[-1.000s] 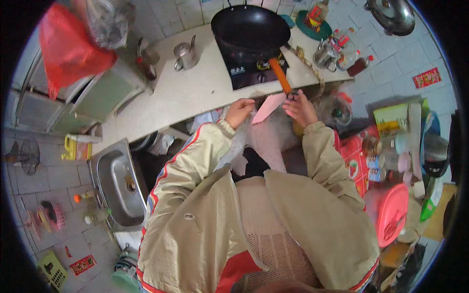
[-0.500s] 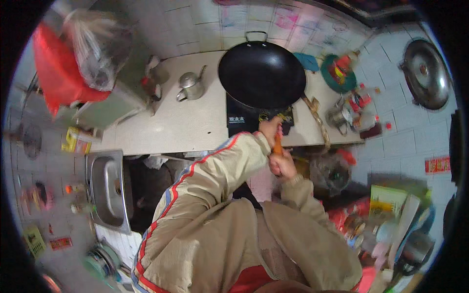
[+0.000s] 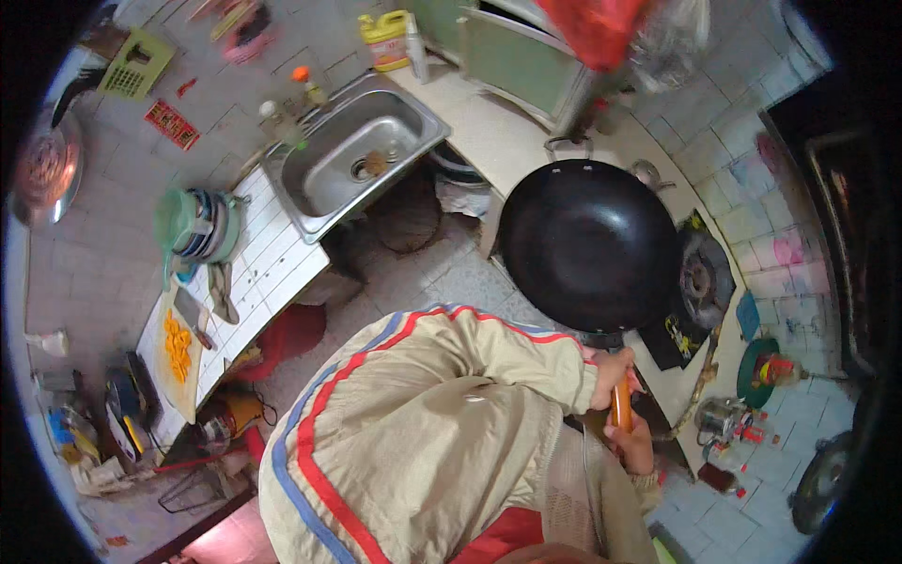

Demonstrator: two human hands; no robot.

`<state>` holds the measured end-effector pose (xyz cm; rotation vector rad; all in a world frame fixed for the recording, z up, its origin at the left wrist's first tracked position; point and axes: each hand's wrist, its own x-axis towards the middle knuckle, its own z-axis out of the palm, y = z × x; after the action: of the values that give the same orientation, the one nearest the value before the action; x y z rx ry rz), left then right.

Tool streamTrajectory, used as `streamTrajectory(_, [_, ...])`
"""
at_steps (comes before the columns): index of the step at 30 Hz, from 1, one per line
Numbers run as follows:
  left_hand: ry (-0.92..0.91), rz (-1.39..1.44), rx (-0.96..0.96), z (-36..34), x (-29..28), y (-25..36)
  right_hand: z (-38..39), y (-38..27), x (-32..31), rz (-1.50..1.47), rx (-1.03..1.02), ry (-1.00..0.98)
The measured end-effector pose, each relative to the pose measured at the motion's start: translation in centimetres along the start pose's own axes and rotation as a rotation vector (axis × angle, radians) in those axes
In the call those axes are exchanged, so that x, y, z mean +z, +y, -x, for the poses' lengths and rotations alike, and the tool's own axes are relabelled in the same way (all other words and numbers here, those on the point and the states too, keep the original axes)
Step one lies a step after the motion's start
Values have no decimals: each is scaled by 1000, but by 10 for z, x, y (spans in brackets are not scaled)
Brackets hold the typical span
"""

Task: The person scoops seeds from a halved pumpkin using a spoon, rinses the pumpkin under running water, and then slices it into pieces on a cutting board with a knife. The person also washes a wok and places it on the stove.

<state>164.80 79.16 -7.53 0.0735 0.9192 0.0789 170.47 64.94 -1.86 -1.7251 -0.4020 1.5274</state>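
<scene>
A large black wok [image 3: 587, 249] hangs over the counter's front edge, its dark inside facing up. Its orange-brown wooden handle [image 3: 621, 406] points towards me. My left hand [image 3: 613, 376] is closed round the handle close to the wok's rim. Lower down, my right hand [image 3: 634, 442] grips the same handle near its end. A small metal loop handle sits on the wok's far rim. Just right of the wok lies the black gas stove [image 3: 700, 282], with its burner partly uncovered.
To the left, a steel sink [image 3: 338, 160] holds a brown scrap near the drain. A cutting board [image 3: 193, 385] with orange pieces and a knife [image 3: 193, 315] lies on the tiled counter beside stacked bowls [image 3: 202, 226]. A branch-like stick [image 3: 703, 376] and bottles [image 3: 752, 428] stand right.
The wok has come off the stove, left and towards me, with both hands still on its handle. My view has turned left, bringing the sink and cutting board into sight.
</scene>
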Motion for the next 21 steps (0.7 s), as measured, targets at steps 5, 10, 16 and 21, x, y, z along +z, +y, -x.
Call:
streamTrajectory(5, [38,323,219,21,-96,76,-64,-52,93,80,49,-339])
streamTrajectory(10, [-22,431,619,67,-190,165,-126,-110,208,245,96,-550])
streamTrajectory(16, [-75,515,731,168,-288,251,-170,-147,342,84,228,-880])
streamTrajectory(21, [-296,774,587,261,-336,273,-321,-206,351,436,-223,-661])
